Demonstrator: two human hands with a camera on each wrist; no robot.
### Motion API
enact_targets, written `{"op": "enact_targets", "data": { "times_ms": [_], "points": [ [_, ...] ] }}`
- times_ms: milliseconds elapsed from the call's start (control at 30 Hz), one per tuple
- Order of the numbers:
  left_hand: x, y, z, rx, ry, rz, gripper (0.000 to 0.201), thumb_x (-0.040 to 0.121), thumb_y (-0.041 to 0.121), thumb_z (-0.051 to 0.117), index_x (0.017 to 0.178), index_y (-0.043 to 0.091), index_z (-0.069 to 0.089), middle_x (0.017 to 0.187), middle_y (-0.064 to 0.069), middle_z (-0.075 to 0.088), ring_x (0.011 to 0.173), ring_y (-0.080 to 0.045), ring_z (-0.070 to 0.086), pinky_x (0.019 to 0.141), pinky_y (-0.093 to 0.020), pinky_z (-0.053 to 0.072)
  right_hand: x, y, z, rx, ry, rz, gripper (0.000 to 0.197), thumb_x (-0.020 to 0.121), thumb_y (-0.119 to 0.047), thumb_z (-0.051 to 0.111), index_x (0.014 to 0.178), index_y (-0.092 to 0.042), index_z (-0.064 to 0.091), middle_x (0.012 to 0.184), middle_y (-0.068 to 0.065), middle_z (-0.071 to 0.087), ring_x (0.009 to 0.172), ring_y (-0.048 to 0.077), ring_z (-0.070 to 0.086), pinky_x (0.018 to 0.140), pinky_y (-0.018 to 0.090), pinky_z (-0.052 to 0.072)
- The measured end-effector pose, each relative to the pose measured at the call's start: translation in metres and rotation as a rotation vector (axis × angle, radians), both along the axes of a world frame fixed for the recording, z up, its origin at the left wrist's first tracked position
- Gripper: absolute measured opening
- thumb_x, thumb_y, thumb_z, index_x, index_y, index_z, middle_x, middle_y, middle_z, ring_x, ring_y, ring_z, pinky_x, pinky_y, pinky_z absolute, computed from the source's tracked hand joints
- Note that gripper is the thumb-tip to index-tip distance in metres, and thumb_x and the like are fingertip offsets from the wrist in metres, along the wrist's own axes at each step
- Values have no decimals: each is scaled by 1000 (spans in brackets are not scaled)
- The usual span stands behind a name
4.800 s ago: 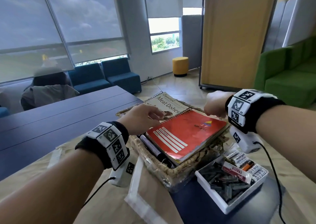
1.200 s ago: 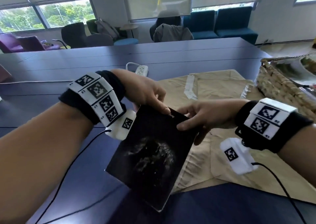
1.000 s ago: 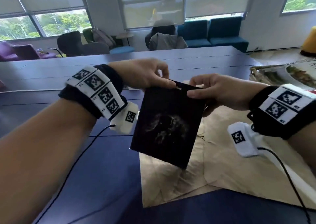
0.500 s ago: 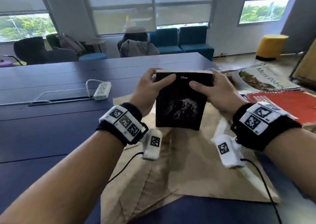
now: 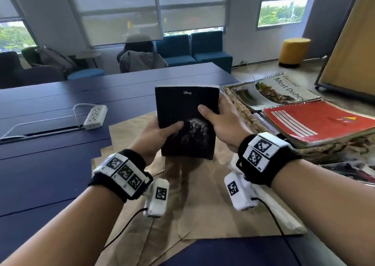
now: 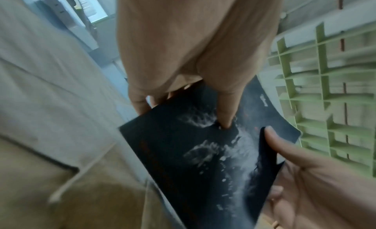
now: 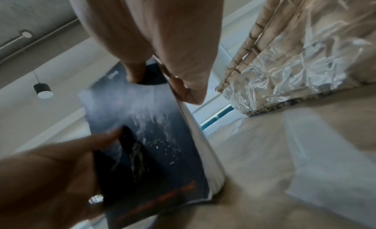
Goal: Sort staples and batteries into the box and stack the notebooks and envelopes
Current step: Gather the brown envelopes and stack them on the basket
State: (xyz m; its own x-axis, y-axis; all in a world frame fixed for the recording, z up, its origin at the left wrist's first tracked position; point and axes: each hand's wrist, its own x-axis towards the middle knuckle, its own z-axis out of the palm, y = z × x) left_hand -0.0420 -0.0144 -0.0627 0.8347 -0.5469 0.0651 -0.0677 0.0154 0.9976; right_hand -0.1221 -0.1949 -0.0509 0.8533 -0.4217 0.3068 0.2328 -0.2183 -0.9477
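The black notebook (image 5: 185,121) now stands nearly upright over the brown envelopes (image 5: 203,211), just left of the wicker basket (image 5: 241,111); a second earlier it hung tilted over the table's bare top, farther left of the basket. The left hand (image 5: 156,138) grips its lower left edge, thumb across the cover. The right hand (image 5: 222,121) grips its right edge, thumb on the cover and fingers behind.

Judgement: the notebook is being carried to a stack, and it is not yet set down.

The red notebook (image 5: 316,121) and the spiral-bound "Meat Dishes" book (image 5: 284,91) lie in the basket. The box for staples and batteries is cut off right of the basket and cannot be confirmed. Both wrist views are blurred; the notebook's lower edge may touch the envelopes, but contact cannot be determined.
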Motion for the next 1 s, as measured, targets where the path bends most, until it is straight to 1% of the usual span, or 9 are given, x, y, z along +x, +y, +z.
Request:
{"op": "enact_targets", "data": {
  "times_ms": [100, 267, 367, 533, 600, 667, 767, 933, 1000],
  "points": [
    [2, -3, 3, 86, -23, 19, 32, 91, 21, 76, 122, 16, 67, 110, -1, 77, 105, -21, 73, 95, -40, 57, 0, -5, 8, 145, -8, -70, 17, 102, -21, 60, 119, -22, 60, 116, 3, 73, 106, 20, 71, 99, 50, 56],
    [9, -24, 28, -25, 86, -11, 28, 91, 19, 74, 116, 13, 61, 102, -2, 71, 78, -11, 68, 76, -27, 53, -8, -39, 51, 458, -83, -162, 7, 103, -18, 57, 110, -19, 58, 120, 19, 71, 100, 34, 72, 86, 57, 60],
    [14, -52, 44, -282, 252, -72, 36, 90, 8, 74, 116, 14, 49, 108, -12, 57, 80, -17, 58, 67, -21, 56, -18, -72, 78, 457, -67, -275, 16, 99, -21, 58, 114, -18, 52, 117, 22, 69, 86, 31, 63, 67, 43, 52],
    [16, -122, 64, -292, 111, -30, 23, 95, 4, 68, 115, 1, 58, 91, -9, 63, 71, -12, 62, 67, -18, 55, -48, -130, 104, 434, -12, -316, 30, 102, -3, 52, 123, -19, 38, 109, 11, 65, 74, 18, 61, 50, 24, 46],
    [12, -150, 69, -237, 23, -6, 20, 97, 5, 65, 117, 3, 61, 87, -6, 64, 66, -7, 62, 66, -17, 55, -63, -152, 110, 360, 78, -321, 36, 101, 5, 51, 128, -14, 37, 103, 13, 61, 69, 16, 58, 47, 23, 47],
    [9, -171, 67, -188, -52, 1, 17, 100, 4, 61, 117, 6, 60, 87, -6, 65, 62, -3, 64, 62, -16, 54, -73, -167, 111, 294, 196, -334, 18, 101, 6, 52, 112, -6, 44, 94, 15, 58, 67, 17, 56, 52, 28, 50],
    [10, -208, 57, -70, -191, 27, 28, 101, 12, 61, 128, 7, 56, 104, -14, 70, 79, -12, 67, 73, -29, 58, -80, -190, 107, 222, 315, -397, 23, 102, 4, 51, 85, -10, 44, 79, 13, 54, 68, 22, 56, 64, 35, 51],
    [13, -239, 44, 132, -280, 21, 58, 104, 25, 58, 154, 14, 32, 100, 3, 58, 86, -8, 58, 69, -17, 46, -75, -212, 93, 139, 403, -437, 22, 101, 5, 53, 87, -10, 45, 81, 14, 54, 67, 23, 59, 59, 34, 51],
    [17, -247, 36, 203, -269, 4, 73, 101, 30, 61, 160, 21, 19, 114, -4, 59, 96, -20, 62, 87, -29, 53, -72, -218, 87, 129, 432, -426, 21, 100, 7, 54, 86, -8, 48, 80, 14, 55, 64, 23, 59, 50, 30, 52]
  ]
}}
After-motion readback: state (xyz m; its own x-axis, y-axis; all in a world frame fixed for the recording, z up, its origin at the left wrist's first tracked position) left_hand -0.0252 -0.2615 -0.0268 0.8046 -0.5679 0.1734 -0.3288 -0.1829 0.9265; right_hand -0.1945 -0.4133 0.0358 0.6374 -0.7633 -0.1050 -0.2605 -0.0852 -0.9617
